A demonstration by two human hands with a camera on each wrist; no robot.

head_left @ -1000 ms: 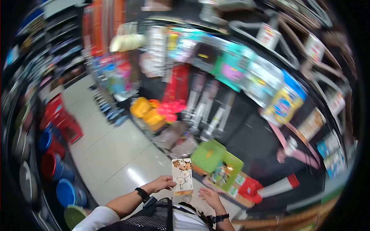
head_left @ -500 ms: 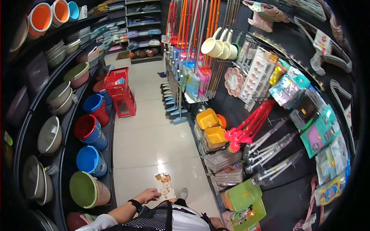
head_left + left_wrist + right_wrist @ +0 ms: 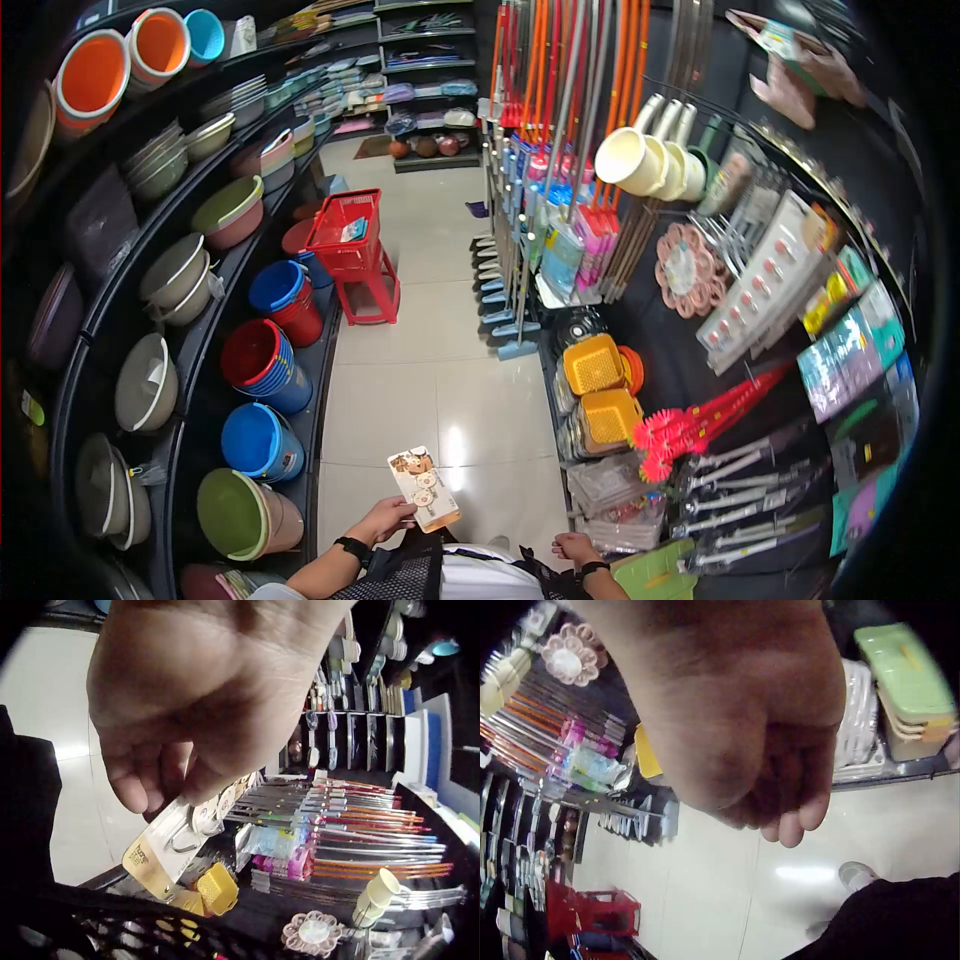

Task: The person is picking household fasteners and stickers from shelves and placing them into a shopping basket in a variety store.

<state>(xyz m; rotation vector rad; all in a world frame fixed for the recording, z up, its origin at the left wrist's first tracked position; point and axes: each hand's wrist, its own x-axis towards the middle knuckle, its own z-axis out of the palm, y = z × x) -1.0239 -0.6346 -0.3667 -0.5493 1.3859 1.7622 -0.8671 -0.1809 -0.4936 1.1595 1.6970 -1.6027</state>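
Note:
My left hand (image 3: 388,518) pinches the lower left edge of a carded pack of hooks (image 3: 424,488), held in front of my body over the floor. The card is pale with brown print and round cartoon shapes. In the left wrist view, bent metal hooks show on the pack (image 3: 166,851), gripped between thumb and fingers. My right hand (image 3: 575,547) hangs at my right side with its fingers loosely curled. Nothing shows in it in the right wrist view, where the hand (image 3: 742,720) is above the floor beside the right-hand shelf.
A tiled aisle (image 3: 400,400) runs ahead between shelves. On the left stand basins and buckets (image 3: 262,440). A red basket on a stand (image 3: 352,245) is farther up the aisle. To the right are brooms, dippers (image 3: 635,165), yellow baskets (image 3: 610,418) and a green-lidded box (image 3: 655,575).
My view has swung from the right-hand shelf to the aisle. The left hand still holds the pack. My right hand, near the pack a second ago, is now lower at my side.

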